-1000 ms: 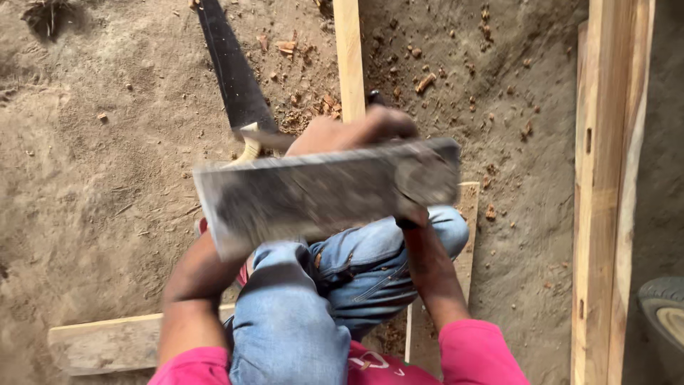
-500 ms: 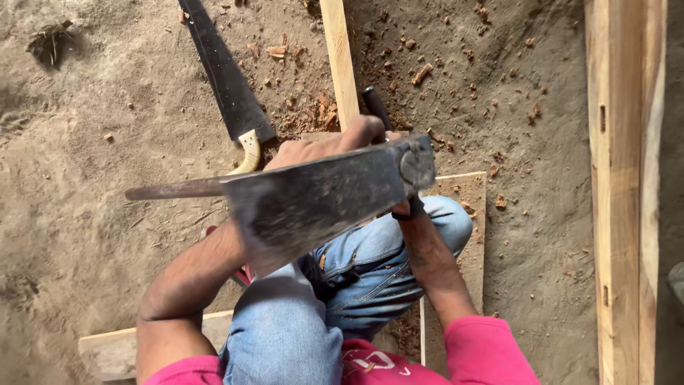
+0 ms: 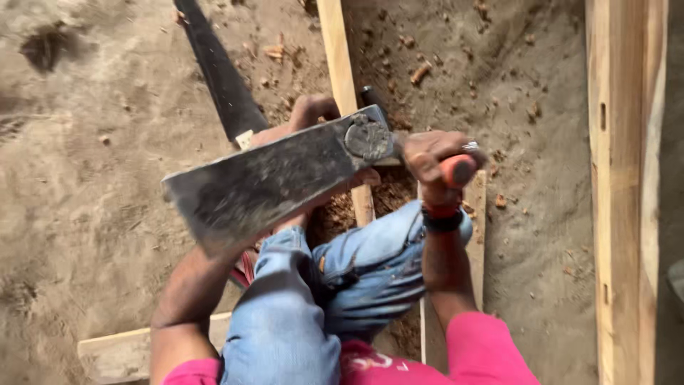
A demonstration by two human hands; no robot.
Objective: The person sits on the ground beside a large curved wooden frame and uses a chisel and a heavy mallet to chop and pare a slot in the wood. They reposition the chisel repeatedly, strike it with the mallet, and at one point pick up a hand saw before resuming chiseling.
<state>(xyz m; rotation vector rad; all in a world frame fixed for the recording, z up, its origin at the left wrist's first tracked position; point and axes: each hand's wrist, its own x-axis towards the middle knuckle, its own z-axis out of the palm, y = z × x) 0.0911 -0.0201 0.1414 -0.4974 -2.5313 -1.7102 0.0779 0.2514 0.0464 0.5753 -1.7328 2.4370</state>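
Soft, even daylight is falling on the sandy ground [image 3: 92,185] with only faint shadows and no glare, while the broad blade [image 3: 271,182] and the hands are smearing slightly with motion blur and the frame edges are softening.

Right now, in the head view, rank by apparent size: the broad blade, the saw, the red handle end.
1. Broad blade, though it is raised toward the camera, which inflates it.
2. Saw, partly hidden and cut off at the top edge.
3. Red handle end, in the right hand.
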